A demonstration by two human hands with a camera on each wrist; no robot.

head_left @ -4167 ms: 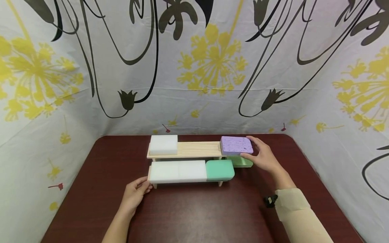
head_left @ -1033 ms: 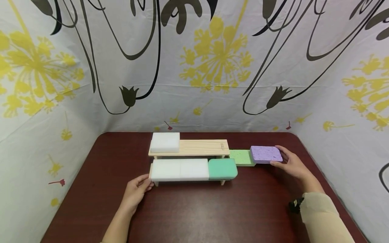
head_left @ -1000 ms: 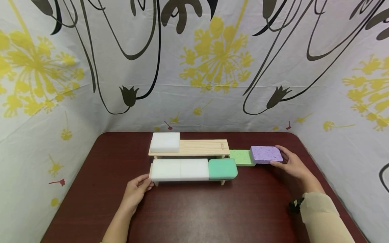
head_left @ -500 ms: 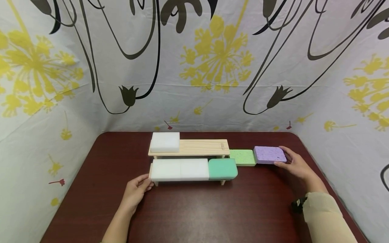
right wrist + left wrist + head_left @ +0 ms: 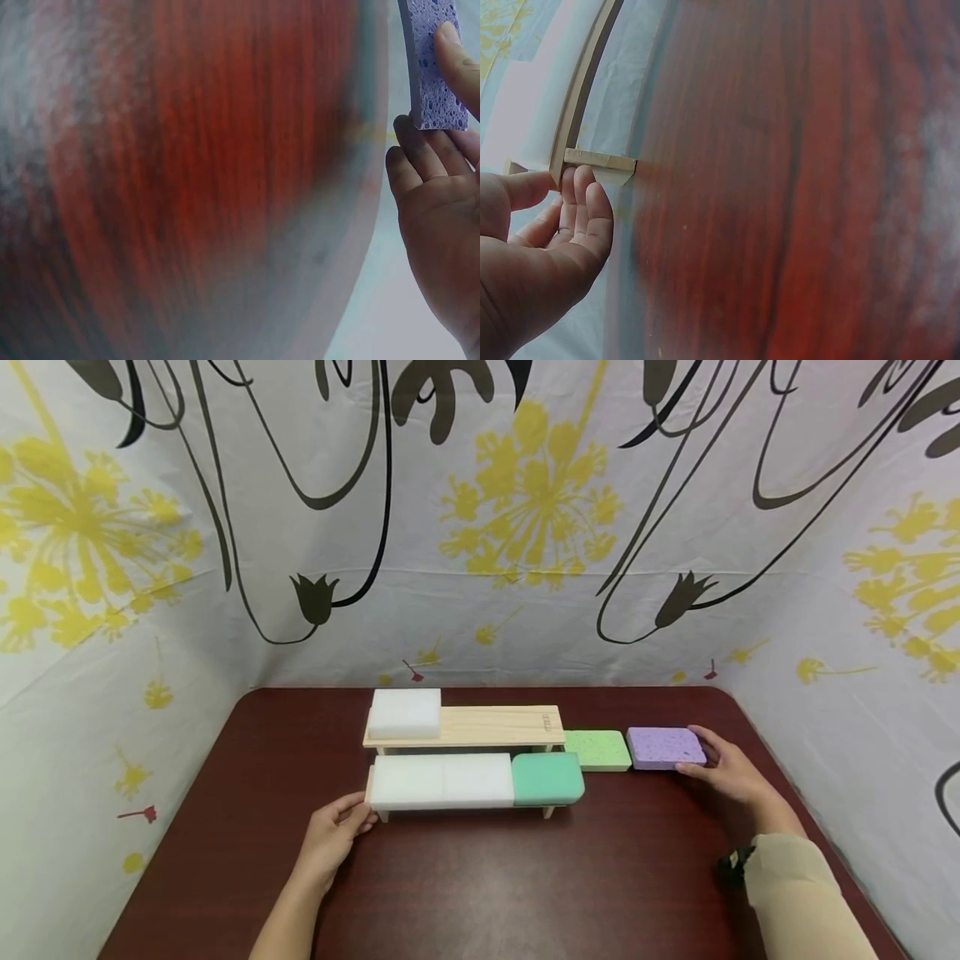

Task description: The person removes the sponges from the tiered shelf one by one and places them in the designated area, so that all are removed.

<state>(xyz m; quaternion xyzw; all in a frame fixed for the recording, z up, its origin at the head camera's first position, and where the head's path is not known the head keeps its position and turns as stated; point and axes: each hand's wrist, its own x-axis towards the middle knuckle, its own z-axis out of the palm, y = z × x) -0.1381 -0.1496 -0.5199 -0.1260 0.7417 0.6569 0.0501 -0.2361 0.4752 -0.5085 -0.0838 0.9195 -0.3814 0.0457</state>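
Note:
My right hand [image 5: 738, 777] pinches the right end of a purple sponge [image 5: 663, 748], thumb in front and fingers behind. The right wrist view has the thumb on the pitted face of the purple sponge [image 5: 435, 67]. Left of it lies a light green sponge [image 5: 596, 751] on the table. My left hand [image 5: 330, 839] pinches the left end of the front wooden stand [image 5: 368, 789]; its edge and short leg show in the left wrist view. Two white sponges [image 5: 407, 782] [image 5: 477, 780] and a teal sponge [image 5: 547, 778] sit in a row on this stand.
Just behind is a second wooden stand [image 5: 495, 725] with a white sponge [image 5: 406, 713] on its left end. Both stands are on a dark red wooden table [image 5: 480, 877]. A patterned cloth [image 5: 480, 635] hangs around the table's back and sides.
The purple sponge has gone from over the rear stand's right end rightward past the green sponge, then lowered beside it. My left hand keeps its grip on the front stand.

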